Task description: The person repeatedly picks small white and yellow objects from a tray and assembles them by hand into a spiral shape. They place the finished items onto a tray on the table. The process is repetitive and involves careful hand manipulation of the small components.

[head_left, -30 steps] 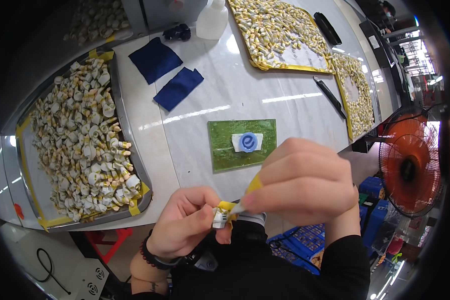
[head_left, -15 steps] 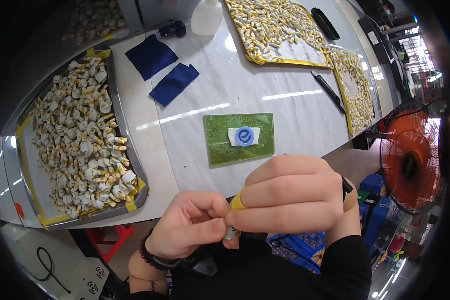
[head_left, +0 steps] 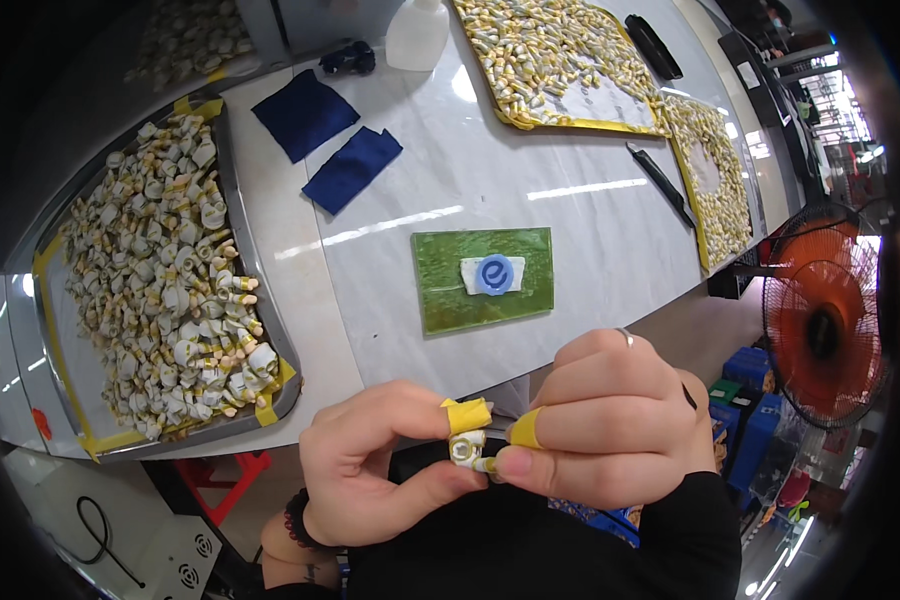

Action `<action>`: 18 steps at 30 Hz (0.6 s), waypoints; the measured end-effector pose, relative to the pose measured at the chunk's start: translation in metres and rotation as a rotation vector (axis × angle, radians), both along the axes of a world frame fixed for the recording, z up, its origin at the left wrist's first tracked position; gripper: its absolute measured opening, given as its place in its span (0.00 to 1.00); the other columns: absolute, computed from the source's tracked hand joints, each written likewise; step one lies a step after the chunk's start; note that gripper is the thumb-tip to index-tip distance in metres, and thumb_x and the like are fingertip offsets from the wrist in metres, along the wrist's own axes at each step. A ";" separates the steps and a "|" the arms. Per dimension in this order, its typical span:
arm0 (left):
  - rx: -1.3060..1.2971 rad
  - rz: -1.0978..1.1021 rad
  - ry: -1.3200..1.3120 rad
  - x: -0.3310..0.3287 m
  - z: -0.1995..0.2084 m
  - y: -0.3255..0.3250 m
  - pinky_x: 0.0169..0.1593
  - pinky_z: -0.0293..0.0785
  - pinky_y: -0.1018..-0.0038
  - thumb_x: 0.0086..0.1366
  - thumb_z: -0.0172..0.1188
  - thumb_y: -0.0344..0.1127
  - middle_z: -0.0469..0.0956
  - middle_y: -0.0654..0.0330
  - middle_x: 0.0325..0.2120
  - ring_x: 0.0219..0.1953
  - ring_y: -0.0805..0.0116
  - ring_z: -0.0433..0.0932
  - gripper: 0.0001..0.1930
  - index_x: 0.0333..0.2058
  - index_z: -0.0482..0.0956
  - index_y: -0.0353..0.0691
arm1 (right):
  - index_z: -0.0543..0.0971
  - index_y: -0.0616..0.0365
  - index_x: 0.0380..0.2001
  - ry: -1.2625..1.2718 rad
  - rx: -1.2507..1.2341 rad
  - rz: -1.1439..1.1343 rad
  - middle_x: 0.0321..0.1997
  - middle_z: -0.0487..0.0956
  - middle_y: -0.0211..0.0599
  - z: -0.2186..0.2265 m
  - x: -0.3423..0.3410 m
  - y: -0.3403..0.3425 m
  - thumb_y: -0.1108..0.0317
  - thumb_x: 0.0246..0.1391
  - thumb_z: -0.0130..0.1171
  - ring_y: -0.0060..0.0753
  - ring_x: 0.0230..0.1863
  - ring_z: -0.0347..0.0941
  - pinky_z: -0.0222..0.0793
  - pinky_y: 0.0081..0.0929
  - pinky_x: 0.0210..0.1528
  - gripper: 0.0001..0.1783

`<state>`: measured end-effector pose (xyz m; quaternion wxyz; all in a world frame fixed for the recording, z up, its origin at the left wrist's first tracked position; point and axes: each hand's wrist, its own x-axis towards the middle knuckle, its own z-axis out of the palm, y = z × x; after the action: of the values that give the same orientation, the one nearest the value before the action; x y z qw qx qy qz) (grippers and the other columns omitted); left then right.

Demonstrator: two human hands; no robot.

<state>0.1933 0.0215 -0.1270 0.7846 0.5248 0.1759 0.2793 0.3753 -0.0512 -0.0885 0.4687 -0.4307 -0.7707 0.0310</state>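
Two bare hands meet just beyond the near edge of a white marble-patterned bench, around a small white-and-yellow moulded piece. The left hand pinches it between thumb and index finger, partly covering it; a round hollow faces up. The right hand has its fingers curled, thumb touching the piece's short stub; whether it grips that end cannot be told. Behind its knuckles pokes a dark tip, mostly hidden and unidentifiable. The translucent white plastic bottle at the bench's far edge is cut off above. Heaped white-and-yellow pieces in the grey-rimmed tray at the bench's left end overlap too closely to separate. Half a second ago the right fingers covered most of the held piece; now they sit farther right, baring its face.
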 end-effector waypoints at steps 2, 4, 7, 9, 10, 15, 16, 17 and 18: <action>0.056 -0.010 0.031 0.002 0.000 0.001 0.35 0.71 0.77 0.47 0.70 0.24 0.78 0.53 0.29 0.31 0.69 0.77 0.13 0.32 0.77 0.29 | 0.77 0.62 0.25 0.003 -0.021 0.007 0.28 0.75 0.37 -0.003 0.003 -0.004 0.75 0.35 0.62 0.31 0.25 0.70 0.59 0.19 0.22 0.08; 0.114 -0.016 0.055 0.005 0.001 0.001 0.34 0.71 0.77 0.44 0.71 0.25 0.78 0.54 0.27 0.29 0.68 0.77 0.13 0.29 0.78 0.30 | 0.78 0.61 0.27 -0.062 -0.089 -0.009 0.30 0.76 0.36 0.007 0.009 -0.013 0.73 0.38 0.63 0.30 0.27 0.71 0.61 0.21 0.24 0.08; 0.157 -0.043 0.134 -0.001 0.001 -0.001 0.33 0.70 0.77 0.43 0.72 0.28 0.78 0.55 0.25 0.27 0.68 0.77 0.14 0.28 0.78 0.29 | 0.81 0.56 0.31 -0.140 -0.165 -0.057 0.33 0.78 0.35 0.017 0.028 -0.017 0.67 0.45 0.66 0.31 0.31 0.73 0.66 0.24 0.28 0.09; 0.196 -0.086 0.190 -0.010 -0.006 0.006 0.33 0.70 0.77 0.44 0.72 0.29 0.79 0.55 0.25 0.27 0.68 0.76 0.15 0.29 0.78 0.29 | 0.80 0.58 0.32 -0.191 -0.120 -0.378 0.33 0.78 0.35 0.027 0.053 -0.023 0.70 0.40 0.65 0.31 0.31 0.73 0.66 0.24 0.31 0.11; 0.162 -0.126 0.159 -0.008 -0.009 0.008 0.33 0.71 0.77 0.44 0.72 0.29 0.79 0.54 0.25 0.27 0.68 0.77 0.15 0.29 0.78 0.29 | 0.79 0.59 0.32 -0.253 -0.117 -0.646 0.32 0.78 0.36 0.040 0.066 -0.033 0.72 0.38 0.64 0.31 0.31 0.74 0.66 0.24 0.33 0.13; 0.139 -0.202 0.142 -0.009 -0.007 0.007 0.34 0.71 0.77 0.44 0.72 0.28 0.79 0.54 0.26 0.28 0.68 0.77 0.15 0.30 0.79 0.29 | 0.78 0.61 0.35 -0.394 -0.543 -1.064 0.34 0.80 0.39 0.025 0.223 -0.066 0.73 0.45 0.57 0.33 0.31 0.73 0.68 0.25 0.37 0.11; 0.150 -0.220 0.133 -0.008 -0.007 0.007 0.34 0.71 0.77 0.44 0.72 0.28 0.79 0.54 0.26 0.28 0.68 0.77 0.15 0.30 0.79 0.29 | 0.78 0.62 0.35 -0.356 -0.683 -1.053 0.34 0.80 0.41 0.015 0.246 -0.076 0.73 0.45 0.57 0.35 0.32 0.74 0.69 0.27 0.38 0.11; 0.165 -0.242 0.136 -0.007 -0.007 0.008 0.34 0.72 0.77 0.44 0.72 0.28 0.79 0.54 0.26 0.28 0.68 0.78 0.15 0.31 0.79 0.29 | 0.78 0.63 0.35 -0.311 -0.818 -1.032 0.34 0.80 0.42 0.004 0.264 -0.081 0.72 0.45 0.57 0.37 0.33 0.75 0.70 0.29 0.39 0.12; 0.181 -0.258 0.141 -0.007 -0.007 0.008 0.34 0.72 0.78 0.44 0.72 0.28 0.79 0.54 0.26 0.28 0.68 0.78 0.15 0.31 0.79 0.29 | 0.78 0.63 0.35 -0.353 -0.782 -1.072 0.34 0.80 0.43 -0.007 0.278 -0.083 0.72 0.45 0.57 0.38 0.33 0.75 0.70 0.29 0.39 0.12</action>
<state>0.1867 0.0293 -0.1342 0.7493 0.6297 0.1357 0.1536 0.6529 -0.1343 -0.0953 0.0967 -0.8888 -0.4479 0.0000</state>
